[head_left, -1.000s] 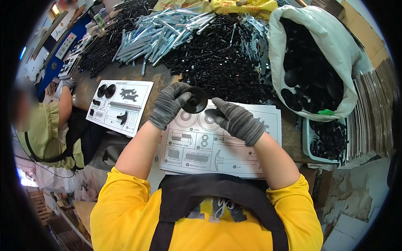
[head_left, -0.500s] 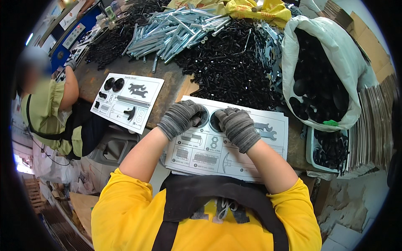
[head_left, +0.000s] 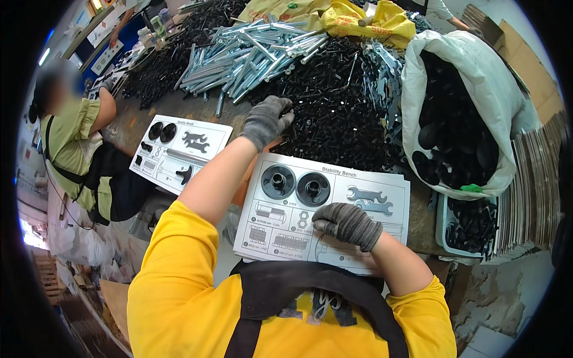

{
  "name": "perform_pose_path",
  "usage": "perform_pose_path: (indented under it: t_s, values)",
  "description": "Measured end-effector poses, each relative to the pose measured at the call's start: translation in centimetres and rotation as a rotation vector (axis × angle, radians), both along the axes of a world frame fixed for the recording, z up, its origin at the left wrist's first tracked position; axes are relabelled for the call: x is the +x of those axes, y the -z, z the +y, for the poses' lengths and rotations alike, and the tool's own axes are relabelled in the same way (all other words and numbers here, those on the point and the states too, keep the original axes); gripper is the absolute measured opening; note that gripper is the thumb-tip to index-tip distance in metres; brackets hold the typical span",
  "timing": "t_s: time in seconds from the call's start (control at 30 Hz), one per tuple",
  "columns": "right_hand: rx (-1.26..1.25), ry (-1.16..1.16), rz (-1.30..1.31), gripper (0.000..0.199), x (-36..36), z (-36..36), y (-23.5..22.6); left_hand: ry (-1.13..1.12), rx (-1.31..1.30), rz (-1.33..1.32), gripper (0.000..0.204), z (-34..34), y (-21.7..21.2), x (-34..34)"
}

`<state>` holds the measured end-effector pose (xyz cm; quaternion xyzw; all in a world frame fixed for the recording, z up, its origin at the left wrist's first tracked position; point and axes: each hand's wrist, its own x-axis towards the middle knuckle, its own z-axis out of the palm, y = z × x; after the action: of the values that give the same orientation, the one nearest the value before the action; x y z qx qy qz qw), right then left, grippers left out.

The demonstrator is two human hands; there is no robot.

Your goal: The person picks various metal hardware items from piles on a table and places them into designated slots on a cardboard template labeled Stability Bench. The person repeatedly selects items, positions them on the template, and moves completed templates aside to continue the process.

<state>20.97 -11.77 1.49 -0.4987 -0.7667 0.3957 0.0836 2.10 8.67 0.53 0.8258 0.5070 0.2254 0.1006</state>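
Observation:
Two black round plastic discs (head_left: 295, 186) with raised hubs lie side by side on the upper left of a printed parts sheet (head_left: 280, 225), which tops a stack before me. My left hand (head_left: 267, 124), in a grey knit glove, reaches past the sheet to the near left edge of a heap of black bolts (head_left: 340, 113). Its fingers are bent, with a gap between them. Over the lower middle of the sheet hovers my right hand (head_left: 349, 227), gloved alike, its fingers curled together. What they hold, if anything, is hidden. Printed wrenches (head_left: 370, 200) show above it.
Beyond lie silvery metal rods (head_left: 253, 53) and a yellow bag (head_left: 367, 24). At right stand a white sack (head_left: 507, 113) of black parts, a bin (head_left: 441, 221) and stacked cardboard (head_left: 531, 185). Another parts sheet (head_left: 203, 131) lies left, near a co-worker (head_left: 71, 131).
Both hands have let go of the black discs, which now show fully. My left hand has moved up to the bolt heap; my right has drawn back down over the sheet.

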Motion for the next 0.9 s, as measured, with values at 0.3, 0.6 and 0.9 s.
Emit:
perform_pose_path:
  t_s: [0.3, 0.6, 0.9]
  values:
    - [0.501, 0.286, -0.349, 0.031, 4.2, 13.5, -3.3, -0.023, 0.042, 0.431, 0.033, 4.6, -0.2, 5.5]
    - [0.609, 0.36, -0.684, 0.031, 0.7, 24.8, -2.6, -0.115, -0.157, -0.115, 0.026, 2.2, -0.4, 0.7]
    - [0.437, 0.358, -0.897, 0.029, -1.0, 26.8, -3.3, -0.007, -0.092, -0.218, 0.024, -2.9, 0.6, -5.2]
